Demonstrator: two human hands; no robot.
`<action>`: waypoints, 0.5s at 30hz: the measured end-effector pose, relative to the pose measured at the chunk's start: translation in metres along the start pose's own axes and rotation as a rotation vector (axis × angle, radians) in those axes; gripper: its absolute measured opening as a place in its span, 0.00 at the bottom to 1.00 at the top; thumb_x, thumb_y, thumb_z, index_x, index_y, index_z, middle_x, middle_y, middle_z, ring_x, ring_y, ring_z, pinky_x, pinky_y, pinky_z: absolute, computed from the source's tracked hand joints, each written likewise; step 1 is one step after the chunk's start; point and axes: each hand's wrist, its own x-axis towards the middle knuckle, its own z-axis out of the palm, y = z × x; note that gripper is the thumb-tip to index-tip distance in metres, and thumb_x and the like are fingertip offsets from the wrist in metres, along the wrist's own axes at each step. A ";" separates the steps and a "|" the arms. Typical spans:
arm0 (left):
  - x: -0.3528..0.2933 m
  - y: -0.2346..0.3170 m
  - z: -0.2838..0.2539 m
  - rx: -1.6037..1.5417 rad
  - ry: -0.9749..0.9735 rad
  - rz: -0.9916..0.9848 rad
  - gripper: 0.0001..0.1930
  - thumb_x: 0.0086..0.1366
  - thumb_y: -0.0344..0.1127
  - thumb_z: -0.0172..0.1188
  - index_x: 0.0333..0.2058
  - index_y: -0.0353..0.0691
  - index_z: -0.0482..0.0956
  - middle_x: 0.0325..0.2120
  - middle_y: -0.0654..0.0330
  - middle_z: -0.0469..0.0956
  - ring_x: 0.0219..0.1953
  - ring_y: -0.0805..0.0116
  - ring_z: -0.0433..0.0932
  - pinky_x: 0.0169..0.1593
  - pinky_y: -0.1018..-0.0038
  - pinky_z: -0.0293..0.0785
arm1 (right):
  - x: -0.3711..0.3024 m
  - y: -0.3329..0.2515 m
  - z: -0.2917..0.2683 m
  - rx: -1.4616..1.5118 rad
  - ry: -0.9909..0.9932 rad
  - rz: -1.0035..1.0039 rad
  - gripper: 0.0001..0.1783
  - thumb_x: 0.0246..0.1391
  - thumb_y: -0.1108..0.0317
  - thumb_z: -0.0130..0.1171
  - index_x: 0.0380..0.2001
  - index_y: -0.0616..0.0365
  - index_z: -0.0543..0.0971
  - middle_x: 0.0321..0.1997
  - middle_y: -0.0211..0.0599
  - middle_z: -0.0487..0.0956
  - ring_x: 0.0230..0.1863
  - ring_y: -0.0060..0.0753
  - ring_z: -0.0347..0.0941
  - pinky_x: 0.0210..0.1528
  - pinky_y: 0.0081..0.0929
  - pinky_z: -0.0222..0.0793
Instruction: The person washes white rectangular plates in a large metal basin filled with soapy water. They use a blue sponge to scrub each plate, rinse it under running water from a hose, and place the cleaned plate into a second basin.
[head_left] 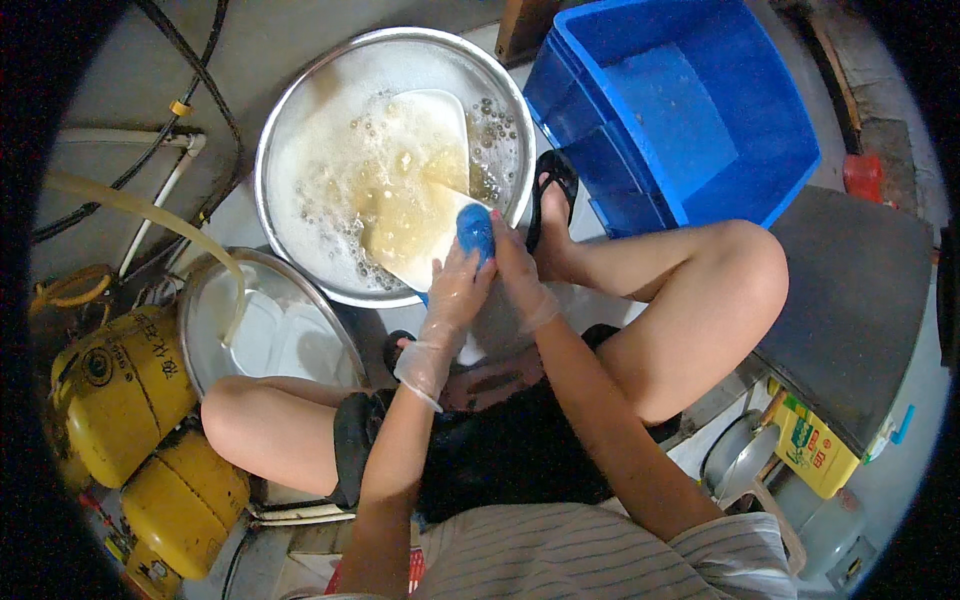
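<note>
At one sudsy steel basin, two gloved hands, grip pinching one blue scrubber, one white tray

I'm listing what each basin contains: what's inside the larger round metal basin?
The larger metal basin holds foamy, cloudy water and something white, partly showing. Foam and murky water cover the bottom and anything lying there.

1 tray sits partly in the washbasin; right of the washbasin stands 1 bin, front-left 1 bowl.
</note>
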 end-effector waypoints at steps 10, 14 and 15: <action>0.050 -0.033 0.003 0.216 0.144 -0.169 0.28 0.58 0.54 0.41 0.49 0.37 0.63 0.50 0.41 0.60 0.53 0.48 0.60 0.52 0.53 0.55 | 0.010 -0.003 0.004 -0.008 -0.042 0.446 0.35 0.52 0.40 0.38 0.43 0.65 0.69 0.40 0.47 0.72 0.41 0.41 0.68 0.44 0.31 0.61; 0.074 -0.030 -0.015 0.249 0.013 -0.326 0.29 0.59 0.56 0.38 0.51 0.38 0.61 0.47 0.42 0.65 0.47 0.47 0.66 0.50 0.61 0.62 | 0.027 0.037 0.007 0.078 0.032 0.397 0.35 0.51 0.39 0.38 0.42 0.64 0.71 0.37 0.45 0.73 0.38 0.38 0.69 0.41 0.29 0.63; 0.078 -0.029 -0.020 0.214 -0.013 -0.366 0.30 0.59 0.56 0.38 0.51 0.39 0.61 0.45 0.42 0.66 0.47 0.47 0.67 0.49 0.60 0.62 | 0.029 0.041 0.011 0.084 0.090 0.319 0.35 0.51 0.39 0.38 0.41 0.64 0.71 0.36 0.44 0.73 0.37 0.37 0.69 0.41 0.29 0.63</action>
